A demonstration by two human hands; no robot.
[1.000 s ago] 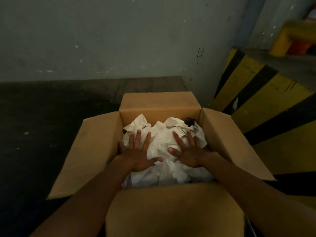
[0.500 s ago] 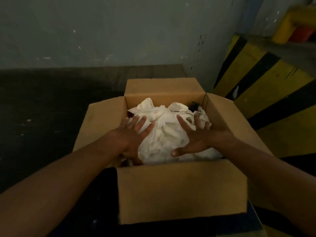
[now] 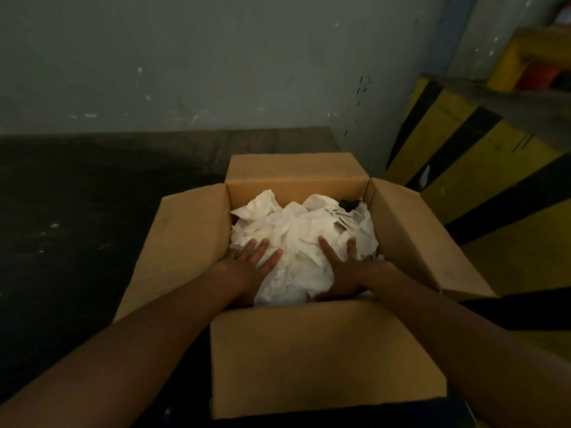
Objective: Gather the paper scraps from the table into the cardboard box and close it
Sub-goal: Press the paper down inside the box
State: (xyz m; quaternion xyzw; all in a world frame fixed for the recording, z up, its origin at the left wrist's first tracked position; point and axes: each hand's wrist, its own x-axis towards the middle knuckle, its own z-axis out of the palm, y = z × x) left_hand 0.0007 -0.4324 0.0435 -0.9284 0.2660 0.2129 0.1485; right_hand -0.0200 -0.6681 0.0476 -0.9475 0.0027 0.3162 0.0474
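Two flat palms, apart: left hand (image 3: 247, 270) and right hand (image 3: 346, 274) press paper scraps (image 3: 296, 230) inside the cardboard box (image 3: 324, 350).

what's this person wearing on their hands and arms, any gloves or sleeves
Nothing that shows. The left hand and right hand have no gloves, and the left forearm and right forearm have no sleeve as far as the picture's edge. No watch, bracelet or ring can be seen, though the light is dim.
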